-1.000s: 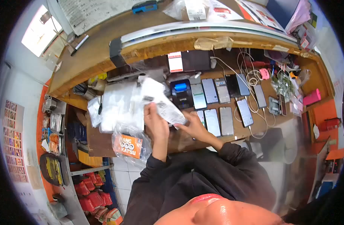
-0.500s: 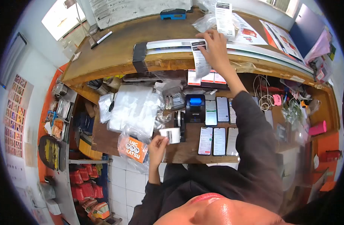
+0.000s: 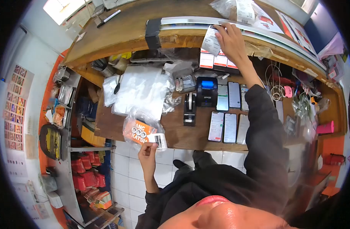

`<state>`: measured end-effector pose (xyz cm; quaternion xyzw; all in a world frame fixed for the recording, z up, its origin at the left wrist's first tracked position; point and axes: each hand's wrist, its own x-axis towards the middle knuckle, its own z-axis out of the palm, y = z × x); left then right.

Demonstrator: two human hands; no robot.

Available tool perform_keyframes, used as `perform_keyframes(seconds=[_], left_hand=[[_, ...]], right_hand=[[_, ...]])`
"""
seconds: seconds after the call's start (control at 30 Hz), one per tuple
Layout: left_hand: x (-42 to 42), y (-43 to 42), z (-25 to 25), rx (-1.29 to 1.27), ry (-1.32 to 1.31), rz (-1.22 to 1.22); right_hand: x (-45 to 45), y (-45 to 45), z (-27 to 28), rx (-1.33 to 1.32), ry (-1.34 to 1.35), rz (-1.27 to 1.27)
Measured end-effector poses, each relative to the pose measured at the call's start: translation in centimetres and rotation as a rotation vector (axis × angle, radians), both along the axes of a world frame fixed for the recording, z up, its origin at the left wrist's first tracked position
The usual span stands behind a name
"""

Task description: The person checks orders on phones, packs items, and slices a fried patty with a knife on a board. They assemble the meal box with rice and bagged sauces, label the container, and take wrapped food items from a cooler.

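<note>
Your right sleeve (image 3: 264,118), right of centre, is plain black. At upper centre, your receipt (image 3: 211,42) is white with grey printed lines; below and left of centre, your smaller slip (image 3: 161,141) is white with black print. Left of centre, the bagged packet (image 3: 143,128) is orange with white lettering. You see a black printer (image 3: 206,97) with a bright blue strip (image 3: 207,84) mid-frame, a pink cup (image 3: 325,127) at far right and red packets (image 3: 82,181) at lower left.

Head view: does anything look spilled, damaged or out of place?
Nothing looks spilled. The white cable lies in a loose tangle, and the counter's wooden front edge looks rough, with crinkled film on it. The printed slip in the right hand and the label in the left hand show no obvious damage.
</note>
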<state>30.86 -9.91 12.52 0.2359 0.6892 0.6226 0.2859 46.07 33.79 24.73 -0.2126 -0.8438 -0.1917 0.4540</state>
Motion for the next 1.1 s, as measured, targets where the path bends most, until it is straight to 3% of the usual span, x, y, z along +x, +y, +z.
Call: perform_keyframes(seconds=[0.1, 0.17, 0.27, 0.33, 0.37, 0.4, 0.43, 0.47, 0.53, 0.67, 0.87, 0.97, 1.03, 1.1], left_hand=[[0.0, -3.0, 2.0, -0.051, 0.109, 0.065], [-0.7, -5.9, 1.6, -0.022, 0.136, 0.116], [-1.7, -10.3, 0.5, -0.070, 0.216, 0.292], [-2.1, -12.6, 0.1, -0.123, 0.235, 0.364], [-2.4, -13.3, 0.0, -0.139, 0.250, 0.399], [-2.5, -13.9, 0.1, -0.137, 0.256, 0.404], [-2.8, -14.4, 0.2, -0.152, 0.258, 0.450], [-3.1, -14.6, 0.2, -0.172, 0.259, 0.495], [-3.8, -14.6, 0.1, -0.187, 0.286, 0.508], [-4.6, -13.6, 0.3, -0.278, 0.320, 0.505], [-4.3, -11.7, 0.5, -0.256, 0.295, 0.503], [-4.2, -14.0, 0.3, -0.239, 0.302, 0.531], [-4.2, -17.0, -0.4, -0.273, 0.289, 0.563], [-3.6, -19.8, -1.4, -0.266, 0.320, 0.608]], right_hand=[[0.6, -2.6, -0.2, -0.177, -0.001, -0.027], [1.0, -4.6, -1.5, -0.018, 0.129, 0.062], [3.0, -2.8, -11.9, 0.038, 0.249, 0.057], [4.0, -1.6, -16.9, -0.328, 0.040, -0.173], [4.7, -0.4, -19.7, -0.322, 0.044, -0.168], [5.3, 0.9, -22.7, -0.438, -0.123, -0.324], [5.3, 1.5, -23.8, -0.555, -0.292, -0.480], [5.3, 2.1, -24.9, -0.562, -0.288, -0.476], [5.1, 2.7, -25.9, -0.431, -0.169, -0.495], [4.9, 3.5, -26.0, -0.544, -0.274, -0.547], [4.8, 3.1, -26.2, -0.474, -0.339, -0.589], [3.6, 1.6, -25.5, -0.450, -0.238, -0.592], [1.0, -1.8, -22.5, -0.524, -0.158, -0.489], [-3.0, -8.2, -20.1, -0.554, 0.186, -0.092]])
